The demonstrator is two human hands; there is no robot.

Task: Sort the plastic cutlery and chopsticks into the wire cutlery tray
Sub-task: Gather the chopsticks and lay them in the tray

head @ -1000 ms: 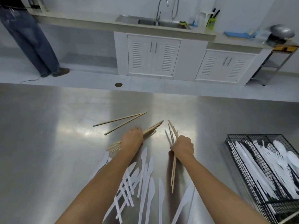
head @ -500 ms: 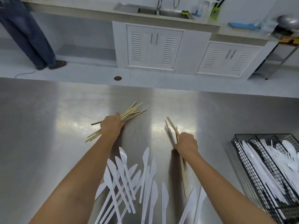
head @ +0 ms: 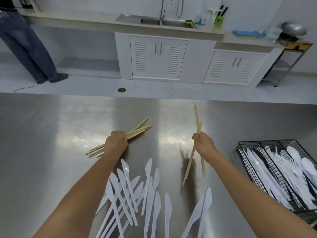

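Observation:
My left hand (head: 116,142) is closed around a bundle of wooden chopsticks (head: 139,130) that lies slanted, low over the steel table. Over to the right, my right hand (head: 204,143) grips a second bunch of chopsticks (head: 197,117), held nearly upright and lifted off the table. Several white plastic knives (head: 147,189) lie scattered on the table between my forearms. The black wire cutlery tray (head: 243,146) sits at the right edge with white knives, forks and spoons in its compartments.
The steel table (head: 51,134) ends at a far edge, with tiled floor beyond. A person in jeans (head: 25,45) stands at the far left by a counter. White cabinets and a sink (head: 163,23) line the back wall.
My left hand gathered the loose chopsticks into one bundle. My right hand lifted its chopsticks off the table and tipped them upright.

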